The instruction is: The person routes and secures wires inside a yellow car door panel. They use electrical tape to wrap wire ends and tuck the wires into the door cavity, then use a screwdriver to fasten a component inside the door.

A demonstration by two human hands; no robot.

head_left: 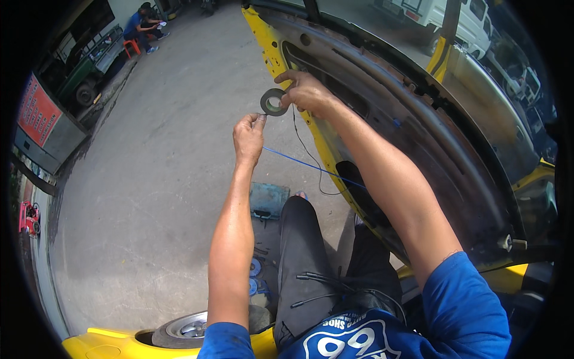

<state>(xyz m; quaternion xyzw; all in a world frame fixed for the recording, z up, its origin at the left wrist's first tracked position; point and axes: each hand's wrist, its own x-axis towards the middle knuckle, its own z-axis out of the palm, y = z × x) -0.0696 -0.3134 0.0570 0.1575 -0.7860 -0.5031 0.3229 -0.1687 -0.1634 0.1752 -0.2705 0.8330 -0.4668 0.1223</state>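
Note:
A roll of black electrical tape (267, 97) with a greenish inner core is up in front of me, beside the edge of a yellow car door (327, 157). My right hand (306, 94) grips the roll at its right side, thumb at the core and index finger stretched out over it. Just below the roll, my left hand (247, 136) is closed in a pinch, apparently on the tape's loose end. A blue wire (305, 163) runs from beside my left hand rightward to the door. A thin black wire (303, 140) hangs below my right hand.
The door's dark inner panel (418, 137) stands open along my right. A teal toolbox (269, 200) lies on the concrete by my knee, with blue round items (254, 269) nearer. A car wheel (191, 328) is at lower left. Far off, a person (142, 29) sits on an orange stool.

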